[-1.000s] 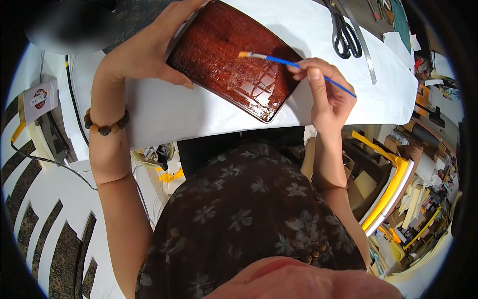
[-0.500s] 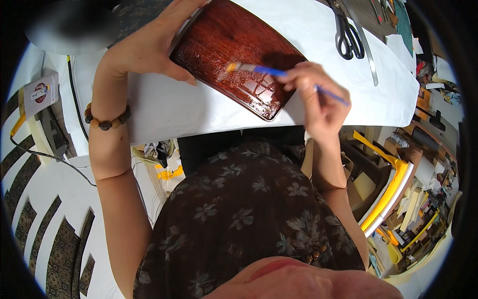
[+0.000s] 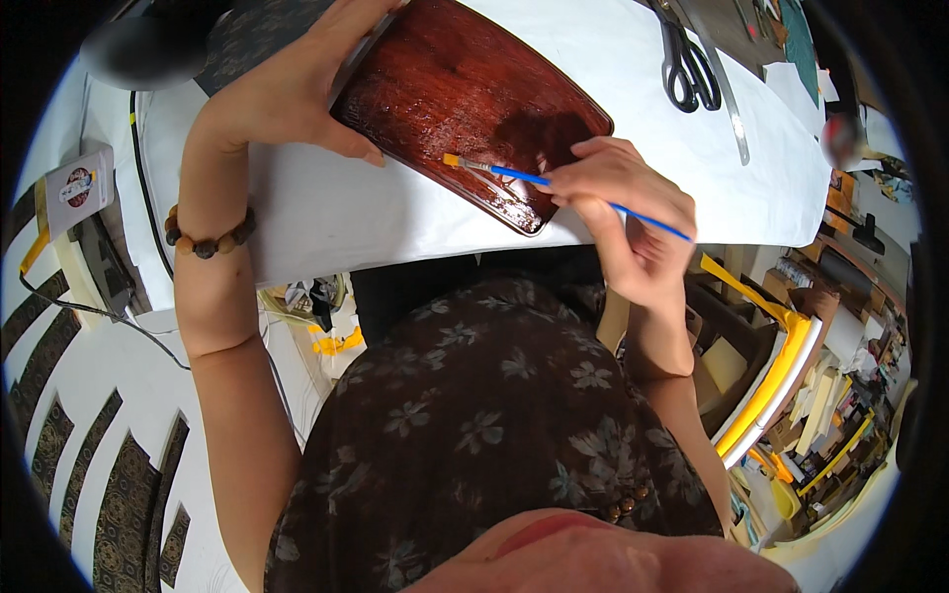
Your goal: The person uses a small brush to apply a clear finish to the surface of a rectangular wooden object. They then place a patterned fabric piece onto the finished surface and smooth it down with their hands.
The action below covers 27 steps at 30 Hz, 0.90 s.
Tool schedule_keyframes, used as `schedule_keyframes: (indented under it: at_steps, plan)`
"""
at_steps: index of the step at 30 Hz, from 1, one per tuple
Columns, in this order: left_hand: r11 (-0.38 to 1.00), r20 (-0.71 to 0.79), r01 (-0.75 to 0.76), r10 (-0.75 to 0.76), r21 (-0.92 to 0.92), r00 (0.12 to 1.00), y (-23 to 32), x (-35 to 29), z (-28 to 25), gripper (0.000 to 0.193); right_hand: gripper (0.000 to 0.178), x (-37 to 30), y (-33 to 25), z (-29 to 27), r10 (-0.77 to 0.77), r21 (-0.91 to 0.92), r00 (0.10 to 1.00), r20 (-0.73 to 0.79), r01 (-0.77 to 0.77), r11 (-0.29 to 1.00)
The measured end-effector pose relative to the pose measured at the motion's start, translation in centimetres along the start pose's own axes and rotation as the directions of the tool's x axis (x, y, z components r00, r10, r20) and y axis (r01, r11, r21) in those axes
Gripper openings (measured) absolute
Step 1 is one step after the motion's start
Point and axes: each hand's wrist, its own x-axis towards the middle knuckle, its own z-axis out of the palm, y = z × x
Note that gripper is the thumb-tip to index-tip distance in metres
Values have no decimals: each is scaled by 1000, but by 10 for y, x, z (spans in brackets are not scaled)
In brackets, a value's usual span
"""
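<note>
two hands [image 3: 633, 217] flank the board [image 3: 445, 84], brush [image 3: 519, 176] near its edge, bare table [image 3: 633, 79] rightward.

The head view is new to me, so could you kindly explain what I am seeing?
There is no machine here, only a person's bare hands. Every picture comes from a wide fisheye camera worn on the head, looking down, so straight edges look bent. The right hand holds a blue-handled paintbrush, its bristles over a glossy reddish-brown board. The left hand is at the board's left edge; its fingertips are out of sight. On the white-covered table also lie black-handled scissors and a metal ruler.
</note>
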Motion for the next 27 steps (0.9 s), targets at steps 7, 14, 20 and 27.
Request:
schedule_keyframes:
  at_steps: [7, 14, 20, 27]
  plan:
    - [993, 2, -21, 20, 113, 1000, 3, 1, -2, 146, 13, -11, -13, -26, 64, -30, 998, -28, -64, 997]
    - [995, 0, -24, 24, 96, 1000, 0, -1, 0, 146, 12, -17, -8, -35, 99, -115, 992, 75, -90, 989]
    - [997, 10, -49, 49, 67, 999, -3, 2, -1, 147, 13, -3, 8, -10, 49, -2, 999, -8, -49, 999]
    - [995, 21, -28, 26, 94, 999, 2, -1, -3, 145, 15, -6, -5, -31, 70, 114, 997, -14, -68, 991]
